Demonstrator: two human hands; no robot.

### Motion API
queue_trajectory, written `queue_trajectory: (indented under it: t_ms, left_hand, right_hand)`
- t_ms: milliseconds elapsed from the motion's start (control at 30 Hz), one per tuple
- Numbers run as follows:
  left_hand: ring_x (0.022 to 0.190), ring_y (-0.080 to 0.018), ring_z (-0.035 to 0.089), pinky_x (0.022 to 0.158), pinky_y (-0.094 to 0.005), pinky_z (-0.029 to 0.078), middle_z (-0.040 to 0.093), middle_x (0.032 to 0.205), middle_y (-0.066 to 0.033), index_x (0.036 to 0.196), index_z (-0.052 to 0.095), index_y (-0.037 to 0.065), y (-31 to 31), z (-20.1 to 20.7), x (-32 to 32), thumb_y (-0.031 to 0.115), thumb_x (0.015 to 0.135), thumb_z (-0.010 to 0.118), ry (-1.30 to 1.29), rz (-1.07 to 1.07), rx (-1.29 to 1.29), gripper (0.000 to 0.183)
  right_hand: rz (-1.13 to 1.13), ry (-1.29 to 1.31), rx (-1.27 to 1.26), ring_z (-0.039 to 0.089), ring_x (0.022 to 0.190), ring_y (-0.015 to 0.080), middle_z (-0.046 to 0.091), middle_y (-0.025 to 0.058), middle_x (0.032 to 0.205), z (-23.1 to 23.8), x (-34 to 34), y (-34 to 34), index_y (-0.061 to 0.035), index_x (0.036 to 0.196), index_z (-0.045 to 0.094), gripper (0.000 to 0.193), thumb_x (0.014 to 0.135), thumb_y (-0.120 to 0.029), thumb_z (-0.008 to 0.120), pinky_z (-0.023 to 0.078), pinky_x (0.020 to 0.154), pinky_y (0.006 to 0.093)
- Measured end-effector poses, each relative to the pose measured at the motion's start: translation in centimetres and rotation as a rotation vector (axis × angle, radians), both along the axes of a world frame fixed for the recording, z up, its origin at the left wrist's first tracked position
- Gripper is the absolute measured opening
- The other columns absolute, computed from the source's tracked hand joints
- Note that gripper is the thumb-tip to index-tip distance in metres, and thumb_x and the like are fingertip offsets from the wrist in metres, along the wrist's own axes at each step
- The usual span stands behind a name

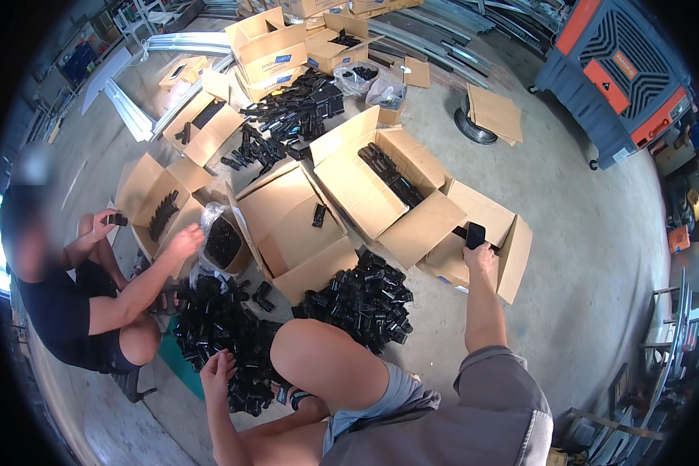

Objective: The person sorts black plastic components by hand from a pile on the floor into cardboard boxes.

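My right hand point(480, 258) reaches to a low open carton point(512, 268) at the right. Its fingers close round a flat, dark, rounded rectangle that looks like a smartphone point(475, 234), held over the carton. Another dark piece shows beside it, partly hidden. My left hand point(219, 368) hangs over a heap of black plastic fittings point(224, 322), fingers loosely bent and apart, with nothing visible in it. A second heap of black fittings point(365, 299) lies beyond my knee.
A co-worker point(62, 303) squats at the left, one hand holding a small black piece, the other by a plastic-lined carton point(224, 241). Large open cartons point(291, 210) stand ahead, one with a row of black parts point(392, 177). A wheeled grey-and-orange machine point(617, 78) stands far right.
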State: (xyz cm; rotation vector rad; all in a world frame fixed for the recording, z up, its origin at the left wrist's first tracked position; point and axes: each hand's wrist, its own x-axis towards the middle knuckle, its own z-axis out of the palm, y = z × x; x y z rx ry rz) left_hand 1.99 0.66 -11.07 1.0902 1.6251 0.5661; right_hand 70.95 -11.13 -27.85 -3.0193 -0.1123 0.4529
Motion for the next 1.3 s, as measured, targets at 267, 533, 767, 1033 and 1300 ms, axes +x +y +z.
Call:
queue_trajectory:
  t_ms: [267,533,767,1033,1300]
  left_hand:
    - [0.101,-0.0136,0.066,0.082,-0.0267,0.053,0.069,0.114,-0.0078,0.129,0.061,0.005,0.2,0.8,1.9,0.031,0.101,0.059,0.009,-0.055,-0.006,0.037]
    - [0.099,-0.0133,0.067,0.078,-0.0227,0.053,0.07,0.113,-0.0083,0.13,0.061,0.004,1.2,-1.8,3.9,0.027,0.101,0.059,-0.036,-0.162,-0.045,0.037]
    - [0.102,-0.0192,0.068,0.085,-0.0297,0.055,0.068,0.117,-0.0153,0.129,0.059,-0.001,0.5,-2.0,6.0,0.023,0.101,0.06,-0.126,-0.121,-0.004,0.036]
    - [0.111,-0.0206,0.064,0.095,-0.0326,0.051,0.067,0.119,-0.0159,0.128,0.06,-0.002,1.7,2.1,12.2,0.017,0.1,0.06,-0.23,-0.137,0.047,0.033]
    - [0.111,-0.0259,0.067,0.094,-0.0361,0.052,0.069,0.121,-0.0163,0.128,0.063,0.005,3.3,7.2,18.4,0.014,0.089,0.07,0.012,-0.58,0.349,0.04]
  right_hand:
    - [0.156,0.025,0.044,0.063,0.114,0.0386,0.066,0.0258,0.118,-0.6,1.6,-2.4,0.0088,0.125,0.052,0.066,0.074,-0.03,0.071,0.052,0.099,0.0421]
    - [-0.062,0.113,0.312,0.058,0.122,0.0401,0.06,0.0294,0.128,-0.2,0.8,-0.5,0.0081,0.126,0.057,0.077,0.08,-0.053,0.069,0.046,0.104,0.0433]
    - [-0.194,0.163,0.364,0.056,0.126,0.0338,0.061,0.0249,0.13,-0.9,0.9,2.7,0.008,0.129,0.054,0.083,0.067,-0.033,0.09,0.046,0.105,0.0394]
    - [-0.189,0.126,0.321,0.061,0.121,0.033,0.061,0.0245,0.13,-2.9,1.3,3.7,0.0093,0.13,0.054,0.087,0.065,-0.035,0.09,0.049,0.101,0.0385]
    - [-0.266,0.068,0.731,0.069,0.095,0.0277,0.069,0.0187,0.111,-6.7,0.9,1.1,0.0037,0.126,0.057,0.062,0.085,-0.039,0.073,0.054,0.079,0.0416]
